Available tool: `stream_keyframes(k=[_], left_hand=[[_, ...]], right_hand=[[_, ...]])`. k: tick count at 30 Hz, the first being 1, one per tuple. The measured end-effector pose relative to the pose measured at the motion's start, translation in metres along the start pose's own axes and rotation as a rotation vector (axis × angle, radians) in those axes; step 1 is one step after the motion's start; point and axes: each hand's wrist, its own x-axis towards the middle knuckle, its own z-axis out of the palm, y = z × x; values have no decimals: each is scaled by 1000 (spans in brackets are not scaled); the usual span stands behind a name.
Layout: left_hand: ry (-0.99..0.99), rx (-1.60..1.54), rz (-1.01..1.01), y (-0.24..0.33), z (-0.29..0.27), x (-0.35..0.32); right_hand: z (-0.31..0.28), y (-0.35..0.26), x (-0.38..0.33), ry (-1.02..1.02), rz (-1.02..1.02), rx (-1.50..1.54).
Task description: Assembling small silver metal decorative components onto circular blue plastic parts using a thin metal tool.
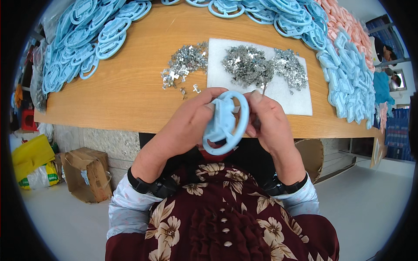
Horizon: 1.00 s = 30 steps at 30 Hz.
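Head view: the left hand (193, 119) has its fingers closed firmly on one side of a pale-blue, wheel-shaped plastic piece (224, 114), thumb bent in against the hub. The right hand (275, 124) is curled nearly closed, seemingly around a thin grey metal shaft (264, 89) that rises past the thumb; whether its fingers also press the wheel's rim cannot be told. The wheel is tilted, held up over the near edge of the tan wood-grain surface (130, 100), in front of the chest. To work it well, the left grip should probably stay on the hub side, so the thin rim does not flex, while the right keeps the shaft controlled and clear of the rim.

Just beyond the hands lies a white, soft-looking pad (289, 104), with small silvery metal clips (246, 63) heaped toward its far edge. More loose clips (185, 63) lie beside its left edge. Similar blue wheels (82, 39) crowd the surface's far left corner; blue elongated plastic pieces (348, 82) line its right edge.
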Motion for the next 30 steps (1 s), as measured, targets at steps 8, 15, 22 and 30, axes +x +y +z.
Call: stream_keyframes(k=[8,15,22,30], left_hand=[[-216,-899,-252,-15,6,6],[-290,-1049,-328,-22,5,-2],[21,-786,-251,7,18,4],[123,-49,79,0,21,-2]], right_hand=[[21,12,10,29,-238,-189],[-7,11,21,-89,34,-241],[-12,16,-10,12,-253,16],[-28,6,-33,-65,-111,-204]])
